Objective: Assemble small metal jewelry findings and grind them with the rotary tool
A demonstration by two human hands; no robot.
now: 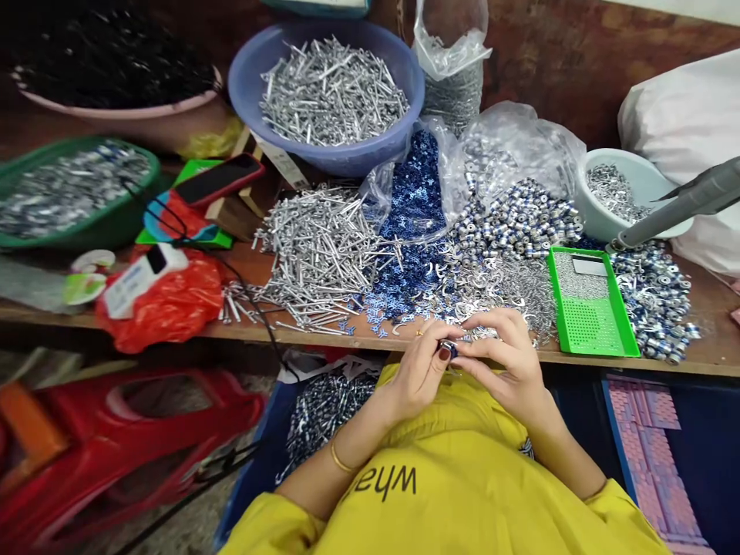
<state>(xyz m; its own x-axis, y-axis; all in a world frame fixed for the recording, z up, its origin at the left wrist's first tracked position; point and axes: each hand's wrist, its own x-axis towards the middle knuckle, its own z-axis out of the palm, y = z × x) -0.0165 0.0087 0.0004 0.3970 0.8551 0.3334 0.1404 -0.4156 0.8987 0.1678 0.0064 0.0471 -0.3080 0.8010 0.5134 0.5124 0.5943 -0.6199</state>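
Observation:
My left hand and my right hand meet just in front of the table edge. Between their fingertips is a small silver-and-blue cylindrical part, mostly covered by the fingers, with both hands pinching it. Beyond them on the wooden table lie small silver curved clips, a spread of blue three-armed pieces and a heap of silver rods. Silver-and-blue cylinders spill from a clear bag behind. A green tray with tiny metal bits sits to the right of my right hand.
A blue basin of silver rods stands at the back. Left are a green basin, a phone and a red plastic bag. A grey metal arm reaches in from the right. Finished-looking pieces fill a container below.

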